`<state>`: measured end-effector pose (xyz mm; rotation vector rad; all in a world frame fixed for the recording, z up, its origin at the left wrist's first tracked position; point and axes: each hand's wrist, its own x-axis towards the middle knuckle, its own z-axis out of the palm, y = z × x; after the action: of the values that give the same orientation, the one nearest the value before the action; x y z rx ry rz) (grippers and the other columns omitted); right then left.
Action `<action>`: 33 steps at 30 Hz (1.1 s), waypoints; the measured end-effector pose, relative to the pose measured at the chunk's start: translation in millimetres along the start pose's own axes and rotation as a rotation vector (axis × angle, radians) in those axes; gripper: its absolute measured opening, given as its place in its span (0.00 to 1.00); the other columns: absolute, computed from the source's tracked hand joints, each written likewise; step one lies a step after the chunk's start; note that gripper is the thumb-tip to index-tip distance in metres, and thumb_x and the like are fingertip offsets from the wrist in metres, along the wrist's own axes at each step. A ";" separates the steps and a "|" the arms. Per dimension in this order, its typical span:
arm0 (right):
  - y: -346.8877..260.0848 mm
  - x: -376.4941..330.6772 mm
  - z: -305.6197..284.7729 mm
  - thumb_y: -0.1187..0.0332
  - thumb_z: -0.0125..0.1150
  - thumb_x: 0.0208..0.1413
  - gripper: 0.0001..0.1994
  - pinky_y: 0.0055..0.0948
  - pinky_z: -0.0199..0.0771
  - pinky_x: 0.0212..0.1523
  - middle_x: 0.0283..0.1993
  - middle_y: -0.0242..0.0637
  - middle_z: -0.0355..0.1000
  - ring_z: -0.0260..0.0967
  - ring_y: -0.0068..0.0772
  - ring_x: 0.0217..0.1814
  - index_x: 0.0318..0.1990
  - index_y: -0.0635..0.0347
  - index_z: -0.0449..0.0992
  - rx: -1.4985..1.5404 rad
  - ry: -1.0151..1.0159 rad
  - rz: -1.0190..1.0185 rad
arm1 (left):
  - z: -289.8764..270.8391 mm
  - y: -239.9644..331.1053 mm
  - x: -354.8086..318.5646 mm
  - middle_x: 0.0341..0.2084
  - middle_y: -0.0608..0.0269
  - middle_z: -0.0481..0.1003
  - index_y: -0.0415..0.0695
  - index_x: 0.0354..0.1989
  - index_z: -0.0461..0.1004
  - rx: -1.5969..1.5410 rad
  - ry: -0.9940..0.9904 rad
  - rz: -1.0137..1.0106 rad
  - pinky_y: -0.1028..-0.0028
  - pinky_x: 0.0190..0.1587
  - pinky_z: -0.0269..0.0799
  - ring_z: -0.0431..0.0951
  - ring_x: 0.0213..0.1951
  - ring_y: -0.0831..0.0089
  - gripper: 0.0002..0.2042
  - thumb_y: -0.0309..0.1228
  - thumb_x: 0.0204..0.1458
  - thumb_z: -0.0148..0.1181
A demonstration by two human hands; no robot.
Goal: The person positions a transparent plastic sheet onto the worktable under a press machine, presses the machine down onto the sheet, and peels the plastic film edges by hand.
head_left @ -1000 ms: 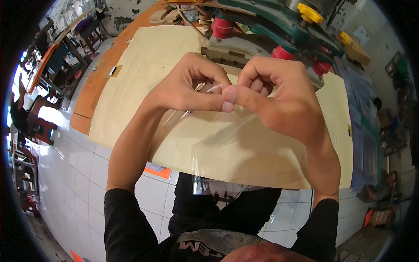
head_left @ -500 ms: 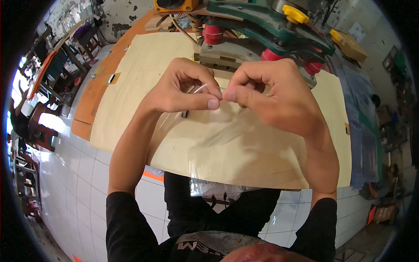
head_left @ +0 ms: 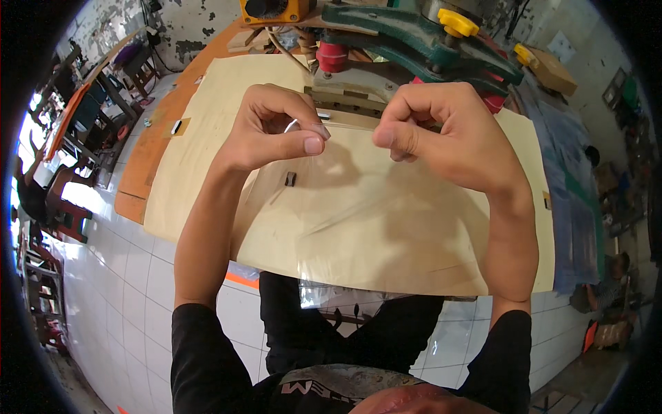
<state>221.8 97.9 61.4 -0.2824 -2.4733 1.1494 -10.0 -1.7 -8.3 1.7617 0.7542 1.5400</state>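
My left hand (head_left: 276,127) is raised over the cream-covered table, thumb and forefinger pinching a thin piece of clear plastic (head_left: 292,125) whose pale curved edge shows between the fingers. To its right, a short gap away, my right hand (head_left: 438,131) has its thumb pressed against the curled forefinger; what it holds, if anything, cannot be made out. Beneath both hands a clear plastic sheet (head_left: 331,252) lies on the cream covering (head_left: 186,186) and hangs past the front edge. A small black piece (head_left: 291,179) lies below my left hand.
A green machine frame (head_left: 386,34) with red cylinders (head_left: 332,56) and a yellow knob (head_left: 458,23) stands at the back. An orange control box (head_left: 296,10) is beside it. Bluish plastic sheets (head_left: 576,207) drape the right side. A person (head_left: 607,283) is at far right.
My hands have drawn apart from nearly touching, the left going left and the right going slightly right. The small black piece on the table is now fully uncovered.
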 end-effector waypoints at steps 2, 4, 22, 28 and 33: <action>0.8 0.6 -1.0 0.68 0.64 0.53 0.09 0.18 0.59 0.22 0.20 0.27 0.70 0.61 0.13 0.21 0.29 0.66 0.77 0.071 -0.001 0.041 | 2.5 -2.0 0.7 0.21 0.62 0.76 0.39 0.25 0.80 -0.052 0.037 -0.004 0.80 0.23 0.58 0.69 0.22 0.82 0.05 0.22 0.39 0.69; 1.4 2.5 0.3 0.68 0.65 0.53 0.09 0.18 0.62 0.23 0.21 0.27 0.71 0.62 0.13 0.22 0.29 0.65 0.77 0.162 0.058 0.032 | -2.0 -5.4 -0.5 0.20 0.62 0.76 0.39 0.25 0.79 -0.042 0.060 0.021 0.80 0.23 0.58 0.69 0.22 0.81 0.05 0.23 0.38 0.69; 7.6 1.1 -27.8 0.69 0.67 0.49 0.07 0.18 0.63 0.24 0.21 0.28 0.72 0.64 0.14 0.23 0.29 0.65 0.78 -0.118 -0.020 -0.070 | -8.8 -3.1 -3.7 0.17 0.62 0.71 0.41 0.20 0.73 -0.069 0.183 -0.046 0.76 0.27 0.60 0.64 0.18 0.76 0.11 0.33 0.36 0.68; 5.3 0.3 -24.5 0.71 0.66 0.50 0.07 0.18 0.64 0.24 0.21 0.29 0.72 0.65 0.13 0.24 0.29 0.66 0.78 -0.138 -0.003 -0.078 | -8.7 4.0 2.3 0.27 0.56 0.78 0.36 0.33 0.79 -0.134 -0.128 -0.158 0.80 0.27 0.67 0.76 0.26 0.75 0.18 0.37 0.39 0.72; 8.6 0.4 -25.3 0.71 0.65 0.51 0.07 0.18 0.65 0.26 0.22 0.29 0.72 0.66 0.14 0.25 0.30 0.66 0.78 0.008 -0.014 -0.072 | -10.1 4.4 2.5 0.18 0.59 0.77 0.36 0.25 0.80 0.024 -0.070 -0.129 0.79 0.22 0.61 0.74 0.22 0.79 0.10 0.32 0.41 0.68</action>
<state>232.6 120.9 69.7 -0.1816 -2.4696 1.1345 -19.8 -1.3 -2.5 1.7402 0.8375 1.3824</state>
